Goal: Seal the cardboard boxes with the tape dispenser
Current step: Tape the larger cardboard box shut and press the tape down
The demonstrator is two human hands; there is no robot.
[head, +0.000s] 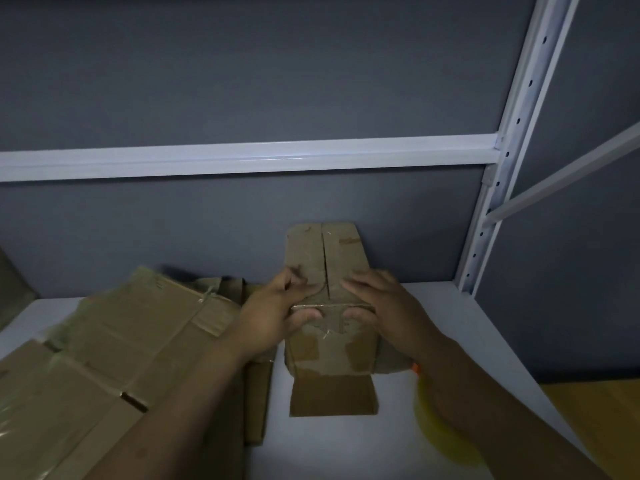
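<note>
A small brown cardboard box (327, 344) stands on the white shelf (346, 445) in the middle of the view. Its two top flaps are folded together with a seam down the middle, and one lower flap lies open toward me. My left hand (277, 320) grips the box's near top edge from the left, thumb on the front face. My right hand (384, 313) grips the same edge from the right. A yellow and orange object (436, 420), perhaps the tape dispenser, lies blurred under my right forearm.
Several flattened cardboard boxes (114, 358) with old tape lie stacked on the shelf at the left. A grey back wall (242, 220) with a white rail (242, 157) stands behind. A white shelf upright (498, 188) rises at the right.
</note>
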